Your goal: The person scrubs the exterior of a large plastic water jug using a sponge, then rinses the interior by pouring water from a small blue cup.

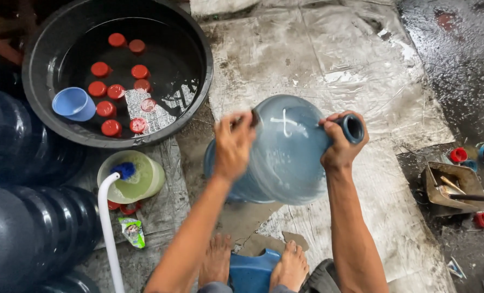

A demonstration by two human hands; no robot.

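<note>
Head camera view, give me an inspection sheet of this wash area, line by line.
Surface: wet concrete floor with worn pale sheeting.
Job's things: big blue water jug tipped on its side, neck to the right.
Clutter: black basin of water with floating red caps and a blue cup; tub of greenish liquid with a brush; a sachet; a metal tray; stray caps.
Grippers: left hand on the jug's body; right hand around its neck.
Cables: white hose.
Surroundings: dark jugs stacked at left; bare feet.

A black basin of water with floating red caps and a blue cup sits up-left of the hands. Nearer left stands a pale green bucket and white hose; far right lies a metal tray.
</note>
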